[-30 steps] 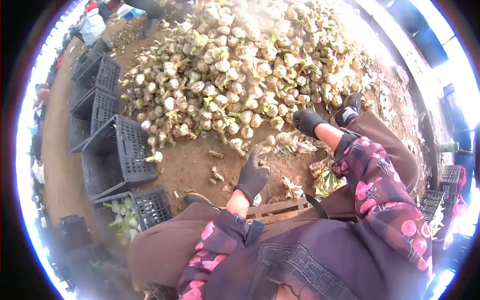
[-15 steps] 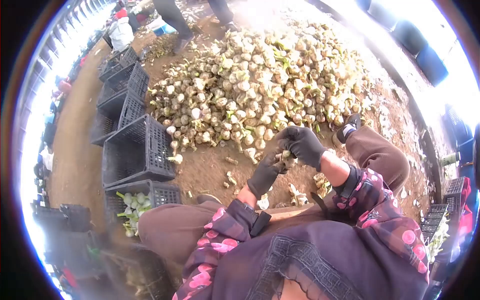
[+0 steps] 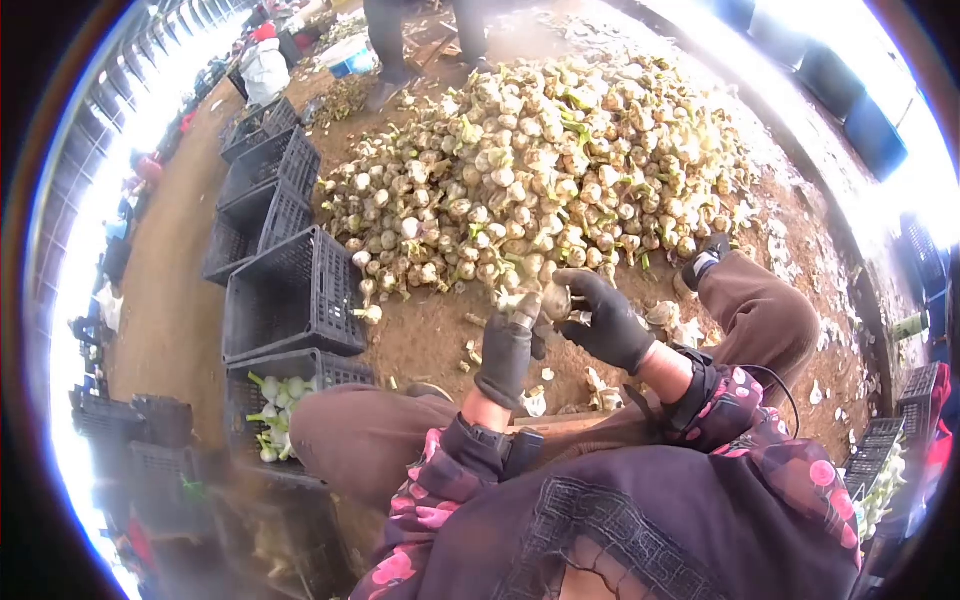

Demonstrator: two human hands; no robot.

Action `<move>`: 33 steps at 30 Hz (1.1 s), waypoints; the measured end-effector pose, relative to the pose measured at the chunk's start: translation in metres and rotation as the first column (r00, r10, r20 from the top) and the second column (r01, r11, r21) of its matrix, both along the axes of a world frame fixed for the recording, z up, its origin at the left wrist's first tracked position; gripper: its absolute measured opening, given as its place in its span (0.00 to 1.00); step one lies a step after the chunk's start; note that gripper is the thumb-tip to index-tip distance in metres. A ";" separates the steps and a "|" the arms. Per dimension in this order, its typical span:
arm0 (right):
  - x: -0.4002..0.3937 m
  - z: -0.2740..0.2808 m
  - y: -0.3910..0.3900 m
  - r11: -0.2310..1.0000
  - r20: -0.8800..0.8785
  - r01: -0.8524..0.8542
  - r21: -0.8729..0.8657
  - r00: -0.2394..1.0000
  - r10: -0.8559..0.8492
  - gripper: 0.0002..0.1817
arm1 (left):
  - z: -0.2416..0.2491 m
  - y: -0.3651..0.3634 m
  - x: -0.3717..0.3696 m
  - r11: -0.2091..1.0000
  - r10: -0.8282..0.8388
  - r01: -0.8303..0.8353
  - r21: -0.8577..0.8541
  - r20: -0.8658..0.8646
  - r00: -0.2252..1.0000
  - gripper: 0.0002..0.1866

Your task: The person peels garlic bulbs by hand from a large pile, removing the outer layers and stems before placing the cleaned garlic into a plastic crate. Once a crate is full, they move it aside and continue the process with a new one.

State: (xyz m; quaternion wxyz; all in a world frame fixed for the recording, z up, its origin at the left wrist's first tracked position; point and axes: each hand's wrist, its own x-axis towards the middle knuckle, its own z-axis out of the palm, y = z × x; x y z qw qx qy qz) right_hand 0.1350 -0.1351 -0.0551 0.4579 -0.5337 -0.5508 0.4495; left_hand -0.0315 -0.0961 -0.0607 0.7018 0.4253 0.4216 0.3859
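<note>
Both hands wear dark gloves and meet just in front of a large heap of garlic bulbs [image 3: 540,160]. My right hand [image 3: 608,322] has its fingers curled round a pale garlic bulb [image 3: 555,300]. Beside it on the left, my left hand [image 3: 508,345] points up toward the heap, its fingers closed at the bulb's left side. Something light-coloured shows at its fingertips, too small and blurred to name.
Black plastic crates [image 3: 292,295] stand in a row at the left; the nearest holds trimmed bulbs [image 3: 281,415]. Another person's legs [image 3: 425,35] are behind the heap. Peelings [image 3: 600,390] lie on the ground between my legs. Blue barrels [image 3: 874,135] stand at the upper right.
My left hand has turned upward and moved to the heap's edge. My right hand has moved slightly down, its fingers now round a bulb. The view has shifted, moving the crates rightward.
</note>
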 end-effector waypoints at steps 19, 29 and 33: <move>0.000 -0.033 0.017 0.992 -0.237 0.114 0.049 0.966 -0.099 0.26 | -0.023 0.024 0.009 0.994 -0.101 0.087 0.064 0.259 0.961 0.26; -0.022 -0.039 0.015 0.933 -0.241 0.343 0.109 0.920 -0.310 0.16 | -0.025 0.013 0.023 0.692 -0.076 0.215 0.689 -0.227 0.971 0.25; -0.006 -0.035 0.016 0.952 0.028 0.228 0.206 0.971 -0.238 0.15 | -0.012 0.007 0.022 0.898 -0.230 0.221 0.380 -0.023 0.973 0.28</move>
